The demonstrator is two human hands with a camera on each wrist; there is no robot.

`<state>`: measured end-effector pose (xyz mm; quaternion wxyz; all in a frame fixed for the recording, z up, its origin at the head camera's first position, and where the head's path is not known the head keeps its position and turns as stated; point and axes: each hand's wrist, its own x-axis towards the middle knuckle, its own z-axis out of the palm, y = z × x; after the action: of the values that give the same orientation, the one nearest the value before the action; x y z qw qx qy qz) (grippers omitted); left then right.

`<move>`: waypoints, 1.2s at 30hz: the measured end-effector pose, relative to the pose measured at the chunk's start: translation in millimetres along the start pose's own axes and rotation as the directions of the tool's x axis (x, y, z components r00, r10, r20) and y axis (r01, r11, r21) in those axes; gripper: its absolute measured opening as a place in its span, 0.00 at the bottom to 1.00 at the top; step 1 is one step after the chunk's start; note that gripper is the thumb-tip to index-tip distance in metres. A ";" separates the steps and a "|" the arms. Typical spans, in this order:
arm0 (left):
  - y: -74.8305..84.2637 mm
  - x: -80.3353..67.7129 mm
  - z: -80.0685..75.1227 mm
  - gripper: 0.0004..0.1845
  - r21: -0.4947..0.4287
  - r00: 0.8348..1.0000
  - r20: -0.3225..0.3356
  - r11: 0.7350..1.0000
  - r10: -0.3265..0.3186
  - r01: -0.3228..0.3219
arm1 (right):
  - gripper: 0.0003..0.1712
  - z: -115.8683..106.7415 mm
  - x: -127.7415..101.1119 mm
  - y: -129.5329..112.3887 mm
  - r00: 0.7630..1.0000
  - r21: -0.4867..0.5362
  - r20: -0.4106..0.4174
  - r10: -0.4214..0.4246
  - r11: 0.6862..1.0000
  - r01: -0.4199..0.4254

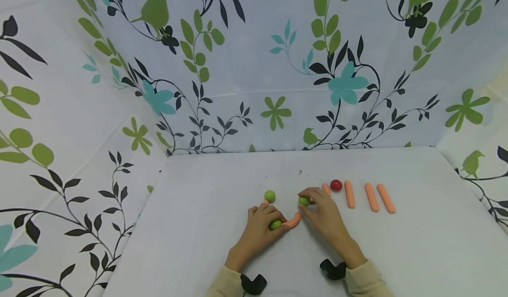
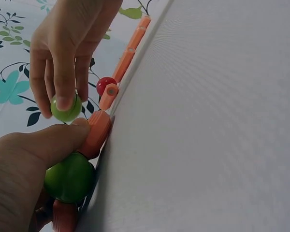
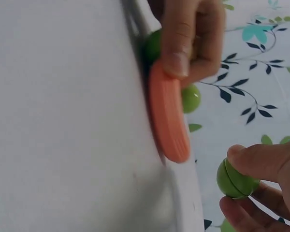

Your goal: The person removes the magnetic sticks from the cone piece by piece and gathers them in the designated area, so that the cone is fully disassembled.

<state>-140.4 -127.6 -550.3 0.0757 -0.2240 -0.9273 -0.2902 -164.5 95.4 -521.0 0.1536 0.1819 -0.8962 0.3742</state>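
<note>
My right hand (image 1: 324, 211) pinches a green ball (image 3: 238, 180) with a seam around it between thumb and fingertips, above the tabletop. To its left, my left hand (image 1: 261, 228) has thumb and index finger at the near end of a curved orange sausage-shaped stick (image 3: 168, 113), pinching it. A second green ball (image 2: 70, 178) sits within the curl of the left hand, under the thumb. Another orange stick (image 1: 265, 202) shows partly past the left knuckles, mostly hidden by the hand. Just beyond it rests a third green ball (image 1: 270, 195).
Behind the right hand lie a partly hidden orange stick (image 1: 326, 188) and a red ball (image 1: 336, 185). Right of the ball are three straight orange sticks (image 1: 372, 197). All rest on a white table (image 1: 190, 244), with patterned cloth (image 1: 246, 68) hanging behind and at the sides.
</note>
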 end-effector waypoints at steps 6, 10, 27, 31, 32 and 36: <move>0.5 1.3 1.8 0.12 0.006 1.000 -0.001 1.000 -0.008 0.008 | 0.22 -16.7 2.0 15.0 0.999 -0.011 -0.048 0.003 1.000 -0.004; -0.5 1.6 2.2 0.12 0.012 1.000 -0.006 1.000 -0.011 0.011 | 0.20 -27.9 4.2 26.0 0.997 0.017 -0.065 0.045 0.999 -0.044; -0.4 3.0 2.9 0.12 0.002 1.000 0.007 1.000 -0.009 0.009 | 0.19 -54.9 -1.1 56.0 0.979 -0.088 0.000 0.206 0.975 -0.205; -0.9 2.9 3.1 0.12 -0.002 1.000 0.016 1.000 -0.019 0.019 | 0.18 -53.3 -1.3 57.7 0.976 -0.119 0.026 0.215 0.970 -0.210; -1.0 2.5 3.0 0.12 -0.004 1.000 0.018 1.000 -0.024 0.025 | 0.18 -52.4 -1.3 57.9 0.976 -0.125 0.032 0.216 0.969 -0.211; -0.9 1.1 2.5 0.12 -0.001 0.999 0.024 0.999 -0.035 0.035 | 0.19 -49.4 -1.6 57.6 0.971 -0.135 0.052 0.232 0.965 -0.223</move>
<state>-141.8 -126.5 -552.4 0.0592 -0.2111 -0.9318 -0.2893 -181.7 169.3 -523.8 0.0907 0.0800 -0.9381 0.3245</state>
